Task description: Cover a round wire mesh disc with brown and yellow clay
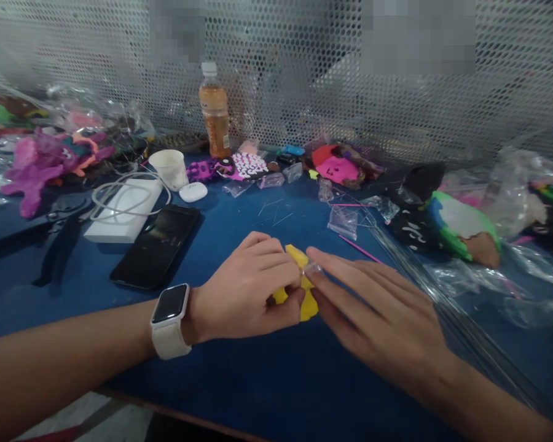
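Between my two hands, near the middle of the blue table, is a soft-looking yellow piece (308, 305), partly hidden by my fingers. My left hand (258, 285), with a watch (170, 313) on its wrist, is curled and closed on the left side of the yellow piece. My right hand (378, 313) comes from the right, its fingers long and close together, thumb and fingertips pressed on the piece's right side. A small clear plastic bit (312, 268) shows at the right fingertips, over the yellow.
On the blue table (239, 380), a black phone (156, 245), white box (126, 212) with cable, and paper cup (169, 170) stand left. Behind are a bottle (215, 113) and colourful clay figures (336, 166). Thin wires (447, 313) and plastic bags lie right.
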Demonstrator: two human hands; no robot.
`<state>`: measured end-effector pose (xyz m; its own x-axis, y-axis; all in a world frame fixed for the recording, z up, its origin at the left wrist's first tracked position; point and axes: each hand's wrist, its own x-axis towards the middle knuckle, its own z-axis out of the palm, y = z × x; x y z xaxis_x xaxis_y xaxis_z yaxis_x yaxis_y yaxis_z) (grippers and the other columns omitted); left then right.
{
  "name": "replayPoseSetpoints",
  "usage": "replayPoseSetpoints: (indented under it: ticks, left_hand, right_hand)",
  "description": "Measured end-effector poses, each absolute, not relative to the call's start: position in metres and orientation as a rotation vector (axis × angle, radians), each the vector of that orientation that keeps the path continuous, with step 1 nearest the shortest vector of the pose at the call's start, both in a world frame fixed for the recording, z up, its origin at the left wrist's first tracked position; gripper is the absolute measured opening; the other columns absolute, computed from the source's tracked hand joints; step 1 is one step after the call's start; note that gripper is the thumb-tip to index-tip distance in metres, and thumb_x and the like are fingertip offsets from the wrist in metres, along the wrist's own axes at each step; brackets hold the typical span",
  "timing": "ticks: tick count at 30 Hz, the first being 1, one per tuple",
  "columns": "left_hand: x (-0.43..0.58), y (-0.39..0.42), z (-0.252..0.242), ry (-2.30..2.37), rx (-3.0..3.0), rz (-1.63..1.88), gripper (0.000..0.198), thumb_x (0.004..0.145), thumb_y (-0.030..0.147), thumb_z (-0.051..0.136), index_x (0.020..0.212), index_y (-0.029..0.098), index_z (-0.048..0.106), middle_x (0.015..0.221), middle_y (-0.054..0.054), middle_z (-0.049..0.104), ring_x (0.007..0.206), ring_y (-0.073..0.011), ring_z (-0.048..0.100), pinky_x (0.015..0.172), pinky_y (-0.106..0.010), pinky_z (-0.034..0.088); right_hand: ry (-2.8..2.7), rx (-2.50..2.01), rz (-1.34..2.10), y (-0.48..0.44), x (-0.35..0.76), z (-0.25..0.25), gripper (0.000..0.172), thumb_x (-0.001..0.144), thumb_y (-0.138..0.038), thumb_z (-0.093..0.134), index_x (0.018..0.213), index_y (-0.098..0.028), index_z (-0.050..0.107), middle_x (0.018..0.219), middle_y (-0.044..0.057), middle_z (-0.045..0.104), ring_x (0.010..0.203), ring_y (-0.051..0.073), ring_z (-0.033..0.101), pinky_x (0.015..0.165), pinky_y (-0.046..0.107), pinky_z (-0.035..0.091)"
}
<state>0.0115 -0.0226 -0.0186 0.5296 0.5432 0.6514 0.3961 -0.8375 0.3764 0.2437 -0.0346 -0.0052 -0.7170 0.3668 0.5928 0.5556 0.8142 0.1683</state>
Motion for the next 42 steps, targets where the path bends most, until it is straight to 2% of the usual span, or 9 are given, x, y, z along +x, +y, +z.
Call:
replayPoseSetpoints:
  ticks: [2,5,8,10,13,22,31,37,42]
  left_hand:
    - [0.007,-0.021,-0.014,0.804,2.563,1.227,0.020,0.093,0.030,0.064,0.082,0.020,0.050,0.081,-0.002,0.063,0.080,-0.0188,0.057,0.082,-0.039,0.044]
    - [-0.001,-0.016,-0.009,0.883,2.590,1.296,0.042,0.086,0.053,0.075,0.101,0.019,0.055,0.109,-0.012,0.065,0.101,-0.0275,0.059,0.090,-0.045,0.047]
    - [-0.005,-0.007,-0.010,0.891,2.643,1.297,0.063,0.087,0.059,0.079,0.127,0.018,0.052,0.132,-0.018,0.062,0.123,-0.0321,0.057,0.104,-0.049,0.046]
    - [-0.006,-0.003,-0.013,0.860,2.656,1.230,0.064,0.091,0.059,0.077,0.132,0.018,0.050,0.126,-0.014,0.066,0.120,-0.0298,0.060,0.104,-0.047,0.046]
    - [-0.006,-0.002,-0.014,0.898,2.653,1.142,0.049,0.097,0.054,0.072,0.125,0.018,0.056,0.110,-0.008,0.072,0.102,-0.0239,0.065,0.093,-0.039,0.047]
    - [-0.004,-0.004,-0.014,0.788,2.549,1.116,0.038,0.102,0.050,0.066,0.120,0.017,0.064,0.103,-0.006,0.072,0.095,-0.0196,0.064,0.087,-0.033,0.047]
    - [-0.001,-0.009,-0.019,0.787,2.517,1.018,0.039,0.100,0.052,0.068,0.121,0.020,0.066,0.105,-0.005,0.074,0.096,-0.0189,0.066,0.089,-0.033,0.046]
    - [-0.002,-0.004,-0.018,0.722,2.498,1.022,0.036,0.099,0.046,0.072,0.121,0.018,0.065,0.106,-0.004,0.075,0.096,-0.0180,0.066,0.090,-0.033,0.046]
    - [-0.003,-0.002,-0.016,0.813,2.402,1.035,0.041,0.102,0.055,0.064,0.121,0.020,0.067,0.110,-0.004,0.077,0.095,-0.0187,0.067,0.089,-0.033,0.048]
  right_hand:
    - [-2.329,-0.738,-0.285,-0.035,0.245,-0.007,0.042,0.088,-0.003,0.074,0.127,-0.017,0.071,0.131,0.009,0.077,0.106,0.024,0.079,0.093,0.036,0.065]
    - [-2.123,-0.845,-0.012,-0.039,0.246,-0.009,0.042,0.090,-0.006,0.073,0.128,-0.023,0.071,0.134,0.007,0.076,0.112,0.025,0.078,0.096,0.035,0.067]
    - [-2.019,-0.838,0.326,-0.042,0.248,-0.012,0.050,0.096,-0.005,0.062,0.140,-0.027,0.066,0.147,0.008,0.068,0.128,0.028,0.071,0.092,0.036,0.069]
    - [-1.999,-0.776,0.517,-0.042,0.249,-0.015,0.055,0.098,-0.006,0.056,0.148,-0.028,0.060,0.153,0.010,0.062,0.136,0.030,0.066,0.091,0.037,0.070]
    - [-2.036,-0.693,0.580,-0.040,0.252,-0.017,0.057,0.097,-0.014,0.061,0.152,-0.026,0.056,0.156,0.013,0.058,0.141,0.034,0.061,0.095,0.042,0.069]
    - [-2.202,-0.766,0.170,-0.036,0.247,-0.005,0.056,0.089,-0.021,0.070,0.143,-0.022,0.061,0.151,0.015,0.062,0.135,0.035,0.065,0.111,0.050,0.059]
    - [-2.171,-0.778,0.369,-0.032,0.255,-0.007,0.036,0.099,-0.008,0.048,0.119,-0.025,0.074,0.137,0.008,0.070,0.121,0.025,0.072,0.100,0.040,0.063]
    - [-2.114,-0.773,0.412,-0.024,0.252,-0.010,0.027,0.097,-0.012,0.067,0.117,-0.028,0.076,0.124,0.006,0.075,0.108,0.022,0.075,0.089,0.036,0.066]
    - [-2.150,-0.755,0.340,-0.020,0.251,-0.007,0.030,0.093,-0.018,0.076,0.120,-0.031,0.077,0.119,0.006,0.078,0.100,0.022,0.078,0.085,0.037,0.068]
